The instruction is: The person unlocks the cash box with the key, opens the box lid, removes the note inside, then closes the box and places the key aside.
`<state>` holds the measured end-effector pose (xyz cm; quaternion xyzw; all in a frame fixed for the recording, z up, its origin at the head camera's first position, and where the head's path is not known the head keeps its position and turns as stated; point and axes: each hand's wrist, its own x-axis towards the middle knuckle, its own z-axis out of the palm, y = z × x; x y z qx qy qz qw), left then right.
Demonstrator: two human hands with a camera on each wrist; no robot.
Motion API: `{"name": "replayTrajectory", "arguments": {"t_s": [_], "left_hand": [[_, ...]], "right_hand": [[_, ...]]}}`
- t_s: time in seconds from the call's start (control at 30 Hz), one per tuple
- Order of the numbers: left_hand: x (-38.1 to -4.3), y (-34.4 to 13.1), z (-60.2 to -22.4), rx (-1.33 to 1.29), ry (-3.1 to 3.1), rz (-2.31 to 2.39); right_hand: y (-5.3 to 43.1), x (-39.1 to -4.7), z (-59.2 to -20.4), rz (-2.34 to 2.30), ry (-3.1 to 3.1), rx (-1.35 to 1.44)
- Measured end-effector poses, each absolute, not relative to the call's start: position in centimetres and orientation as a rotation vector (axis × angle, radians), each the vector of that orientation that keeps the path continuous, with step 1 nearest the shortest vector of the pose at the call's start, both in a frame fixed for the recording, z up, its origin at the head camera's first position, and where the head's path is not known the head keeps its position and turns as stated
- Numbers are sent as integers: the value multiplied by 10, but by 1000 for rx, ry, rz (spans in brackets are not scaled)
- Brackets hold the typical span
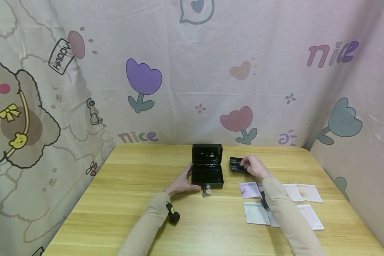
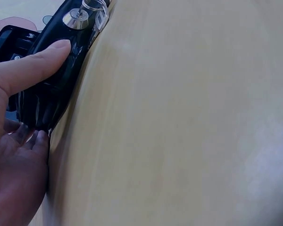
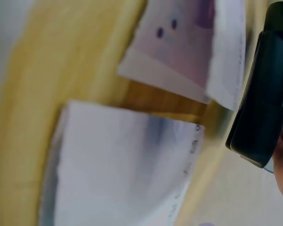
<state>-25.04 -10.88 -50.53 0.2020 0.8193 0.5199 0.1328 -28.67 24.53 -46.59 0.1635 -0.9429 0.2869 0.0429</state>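
A small black cash box (image 1: 207, 176) stands on the table with its lid (image 1: 207, 153) raised. Keys on a ring (image 1: 207, 192) hang from the lock on its front. My left hand (image 1: 182, 183) grips the box's front left corner; in the left wrist view the thumb (image 2: 42, 66) lies along the front face and the fingertips meet the side. Right of the box is a black coin tray (image 1: 235, 165) with slots. My right hand (image 1: 256, 166) pinches the tray's right part, its fingertips over the slots. The right wrist view shows the tray's dark side (image 3: 264, 94) beside the hand, most of which is out of frame.
Two rows of paper pads or notes lie below the right forearm, among them a purple one (image 1: 249, 190), a pale green one (image 1: 256, 213) and a white one (image 1: 311, 217). The sleeve covers some. A printed curtain (image 1: 185, 78) hangs behind the wooden table (image 1: 140, 167).
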Motion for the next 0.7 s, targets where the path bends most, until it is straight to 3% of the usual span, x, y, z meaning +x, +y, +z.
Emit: {"name": "replayTrajectory", "arguments": {"t_s": [0.7], "left_hand": [[-250, -109, -505, 581, 2349, 1532]], "right_hand": [[214, -242, -426, 837, -2821, 631]]}}
